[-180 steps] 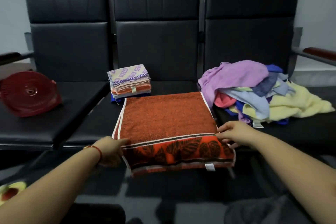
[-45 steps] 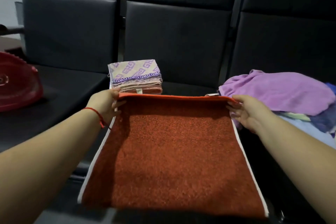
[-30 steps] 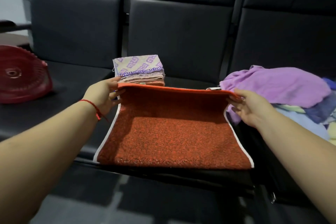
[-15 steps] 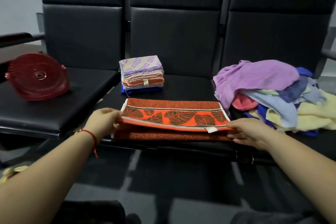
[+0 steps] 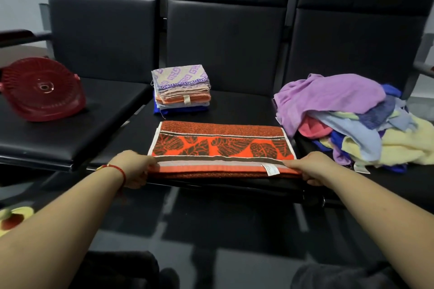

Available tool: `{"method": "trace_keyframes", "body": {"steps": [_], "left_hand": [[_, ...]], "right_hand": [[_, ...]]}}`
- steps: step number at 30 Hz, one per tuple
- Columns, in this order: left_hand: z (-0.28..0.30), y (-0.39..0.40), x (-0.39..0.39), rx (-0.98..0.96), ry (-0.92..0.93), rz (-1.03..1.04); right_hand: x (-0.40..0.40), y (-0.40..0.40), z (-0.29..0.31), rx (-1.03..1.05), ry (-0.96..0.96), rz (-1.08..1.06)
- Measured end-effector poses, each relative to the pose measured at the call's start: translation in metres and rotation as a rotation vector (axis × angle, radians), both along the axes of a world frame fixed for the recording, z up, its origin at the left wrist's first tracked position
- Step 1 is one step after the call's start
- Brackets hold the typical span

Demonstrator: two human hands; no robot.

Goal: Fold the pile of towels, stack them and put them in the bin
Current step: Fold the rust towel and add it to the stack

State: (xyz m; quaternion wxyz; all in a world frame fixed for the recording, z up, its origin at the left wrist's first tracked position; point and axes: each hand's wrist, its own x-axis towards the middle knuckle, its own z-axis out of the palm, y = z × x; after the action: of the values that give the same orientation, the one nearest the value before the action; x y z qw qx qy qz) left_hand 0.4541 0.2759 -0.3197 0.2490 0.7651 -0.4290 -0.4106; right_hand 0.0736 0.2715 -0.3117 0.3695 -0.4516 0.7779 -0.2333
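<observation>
towel in hand: the orange towel (image 5: 220, 148) lies folded into a long band on the middle seat (image 5: 234, 105), its near edge at the seat's front lip, leaf border facing up
left hand (image 5: 133, 168): at the band's near left corner, fingers curled over the edge and thumb under, pinching the layers
right hand (image 5: 310, 166): at the near right corner, fingers together on top of the edge and curled down round it, gripping the layers beside the white label (image 5: 270, 169)
done so far: a stack (image 5: 182, 89) of folded towels sits at the back of the same seat, just behind the orange one and not touching it; several layers show, the patterned one on top
current step, as i judge it: the orange towel is folded lengthwise but looks too wide for the stack, so at least one more fold across seems due before it goes on top
left to fold: a loose pile (image 5: 352, 117) of purple, blue, pink and yellow towels on the right seat, close to the band's right end; many pieces, count unclear
bin: the red basket (image 5: 42, 91) on the left seat lies on its side, nothing seen going in yet
overall: well short of halfway by my reckoning; most folding, the final stacking and the move to the bin remain
</observation>
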Motion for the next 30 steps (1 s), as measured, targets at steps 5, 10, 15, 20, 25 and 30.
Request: {"method": "trace_keyframes", "body": {"steps": [5, 10, 15, 20, 25, 30], "left_hand": [[0.006, 0.003, 0.0, 0.029, 0.263, 0.072], [0.011, 0.01, 0.0, 0.205, 0.396, -0.007], [0.008, 0.015, -0.004, 0.182, 0.373, -0.123], [0.002, 0.014, -0.007, 0.13, 0.499, -0.113], [-0.002, 0.014, -0.006, 0.173, 0.466, -0.147], [0.002, 0.016, -0.009, 0.143, 0.529, -0.126]], "right_hand": [[-0.003, -0.005, 0.006, 0.187, -0.303, -0.105], [-0.003, -0.002, 0.028, 0.074, -0.678, -0.156], [0.02, 0.0, 0.074, -0.103, -0.86, -0.104], [0.074, -0.012, 0.117, -0.231, -0.767, 0.055], [0.167, -0.018, 0.123, -0.241, -0.434, 0.266], [0.245, -0.005, 0.052, -0.114, 0.047, 0.578]]}}
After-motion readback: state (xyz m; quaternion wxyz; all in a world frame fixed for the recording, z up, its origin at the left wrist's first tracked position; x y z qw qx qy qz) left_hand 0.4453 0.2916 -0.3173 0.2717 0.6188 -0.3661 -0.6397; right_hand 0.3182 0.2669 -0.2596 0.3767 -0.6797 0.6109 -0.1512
